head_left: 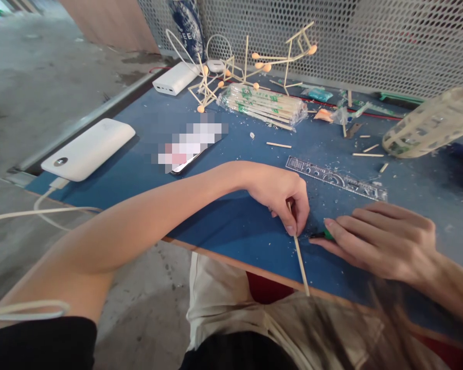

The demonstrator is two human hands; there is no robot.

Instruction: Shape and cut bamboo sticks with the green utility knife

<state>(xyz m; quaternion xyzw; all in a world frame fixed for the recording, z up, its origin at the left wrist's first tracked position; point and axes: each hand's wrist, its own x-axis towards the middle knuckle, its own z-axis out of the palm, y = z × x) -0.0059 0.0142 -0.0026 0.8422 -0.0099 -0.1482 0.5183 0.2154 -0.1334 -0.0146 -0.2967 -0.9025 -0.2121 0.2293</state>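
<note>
My left hand pinches a thin wooden stick between thumb and fingertips. The stick's lower end juts past the table's front edge. My right hand is closed round a small green tool with a dark tip, most of it hidden by the fingers, so its kind is unclear. That tip points at the stick, close to the left fingertips. Just beyond both hands lies a clear ruler with white markings. A short cut stick piece rests behind the left hand.
On the blue table stand stick frames with orange joints and a plastic-wrapped stick bundle. White power banks, a phone and a translucent perforated cup lie around. A perforated metal panel borders the back.
</note>
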